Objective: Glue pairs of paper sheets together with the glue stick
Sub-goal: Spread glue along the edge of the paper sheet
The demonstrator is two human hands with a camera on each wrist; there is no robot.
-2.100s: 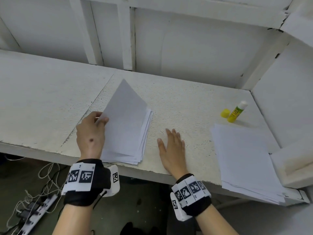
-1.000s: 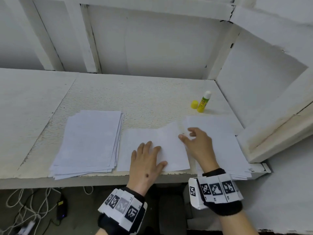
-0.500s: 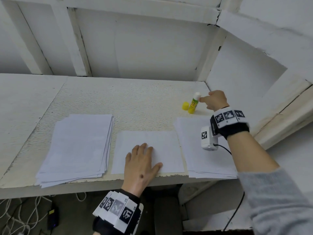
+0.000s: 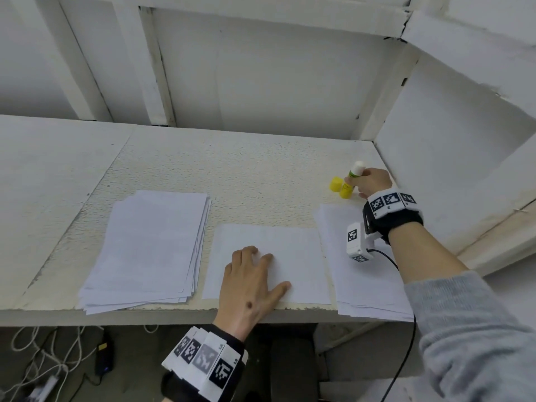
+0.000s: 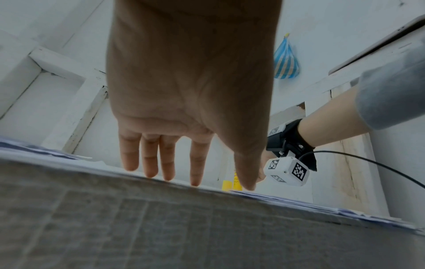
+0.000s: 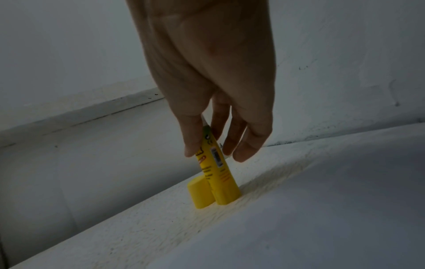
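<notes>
From overhead, the left hand (image 4: 249, 288) lies flat, fingers spread, on a single sheet (image 4: 269, 262) between two paper stacks, while the right hand (image 4: 372, 182) pinches the uncapped glue stick (image 4: 352, 181), its yellow cap (image 4: 336, 184) just beyond the fingertips. Left wrist view: straight fingers (image 5: 149, 156) press down at the table edge (image 5: 161, 218). Right wrist view: thumb and fingers (image 6: 230, 131) grip the stick's upper body, base on the table. No glue looks applied yet, so spreading and pairing remain
</notes>
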